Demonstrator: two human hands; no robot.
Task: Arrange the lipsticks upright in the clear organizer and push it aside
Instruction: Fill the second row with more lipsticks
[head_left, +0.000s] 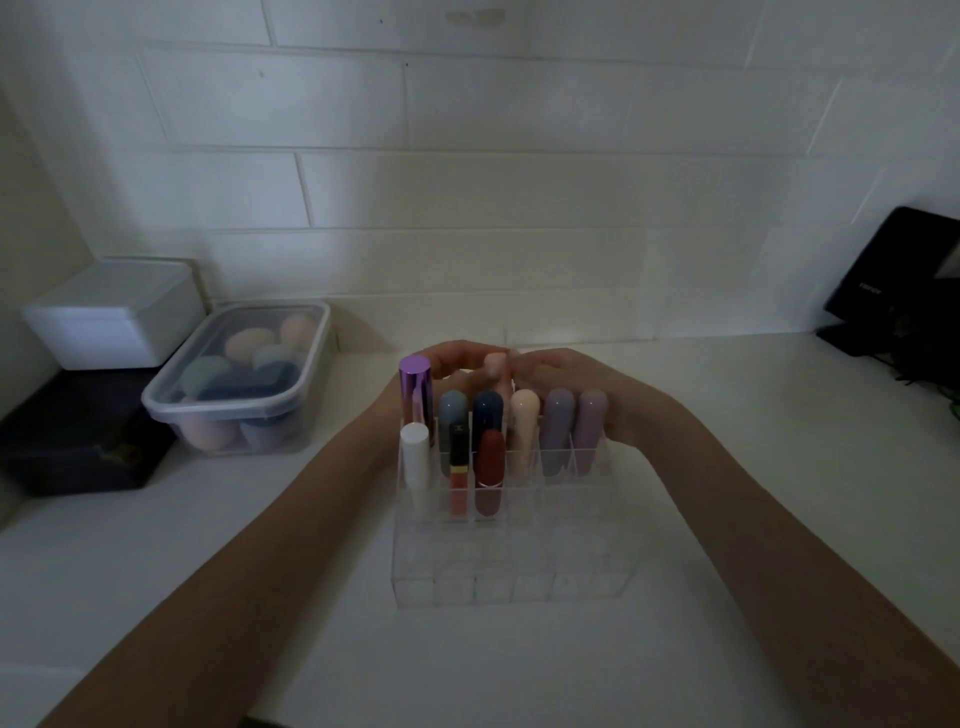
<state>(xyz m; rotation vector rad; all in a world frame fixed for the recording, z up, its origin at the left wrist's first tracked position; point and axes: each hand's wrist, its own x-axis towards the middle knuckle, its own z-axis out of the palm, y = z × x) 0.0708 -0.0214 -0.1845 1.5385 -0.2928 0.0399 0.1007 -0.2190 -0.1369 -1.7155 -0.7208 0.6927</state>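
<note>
The clear organizer (511, 571) stands on the white counter in front of me. Several lipsticks stand upright in its far rows: a purple metallic tube (415, 387), a white one (415, 457), grey-blue, dark blue, cream and two lilac tubes (574, 431), a black-capped gloss and a red tube (490, 462). The near rows hold nothing. Both hands reach behind the far row. My left hand (449, 358) and my right hand (576, 384) meet with their fingertips on a pale pink lipstick (496, 371), which is upright at the back row.
At the left stands a lidded clear tub of makeup sponges (244, 374). Beside it a white box (111, 317) sits on a dark box (78, 441). A black object (898, 291) leans on the tiled wall at the right.
</note>
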